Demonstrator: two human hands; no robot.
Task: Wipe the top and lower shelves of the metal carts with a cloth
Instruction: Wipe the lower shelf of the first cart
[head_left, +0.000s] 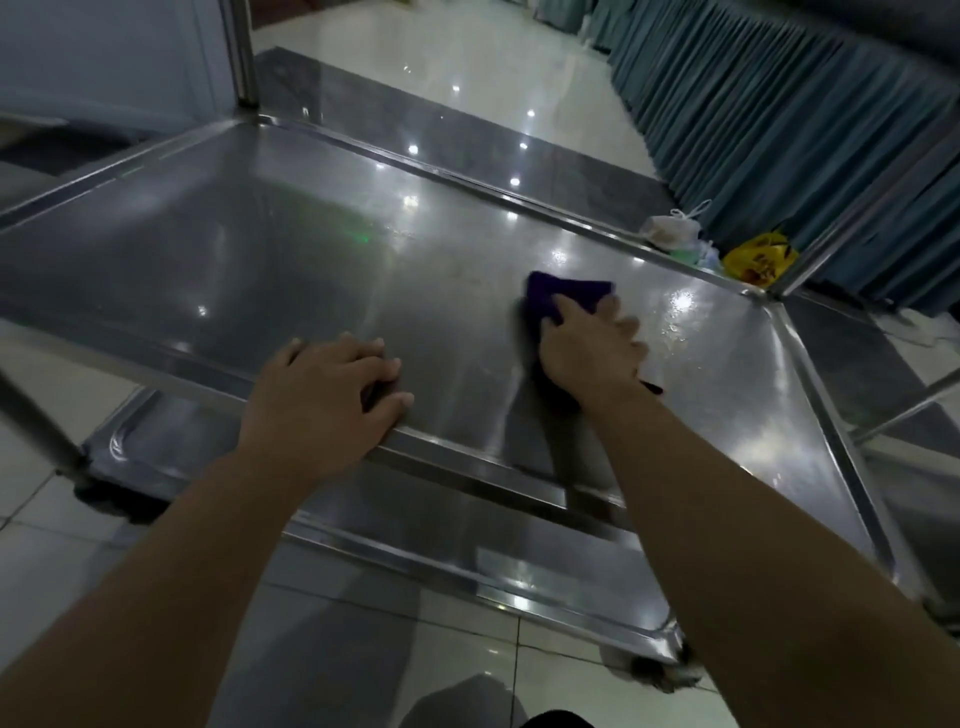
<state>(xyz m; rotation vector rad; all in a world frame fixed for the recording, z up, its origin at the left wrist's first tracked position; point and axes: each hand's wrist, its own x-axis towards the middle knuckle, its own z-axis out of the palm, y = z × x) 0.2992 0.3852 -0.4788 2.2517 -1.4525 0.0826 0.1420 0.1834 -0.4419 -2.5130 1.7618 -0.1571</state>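
Note:
A shiny metal cart fills the view; its top shelf (291, 244) is a flat steel tray with a raised rim. Below it, the lower shelf (467, 561) shows near the front edge. My right hand (587, 348) presses a purple cloth (566, 296) flat onto the right middle of the top shelf, and the hand looks blurred. Wet streaks glint on the steel to the right of the cloth. My left hand (322, 400) rests on the near rim of the top shelf, fingers curled over the edge, holding the rim.
Upright cart posts stand at the far left corner (243, 52) and far right corner (795, 270). A yellow bag (758, 260) and white plastic bags (670, 228) lie on the tiled floor beyond the cart, beside a long blue pleated curtain (779, 119).

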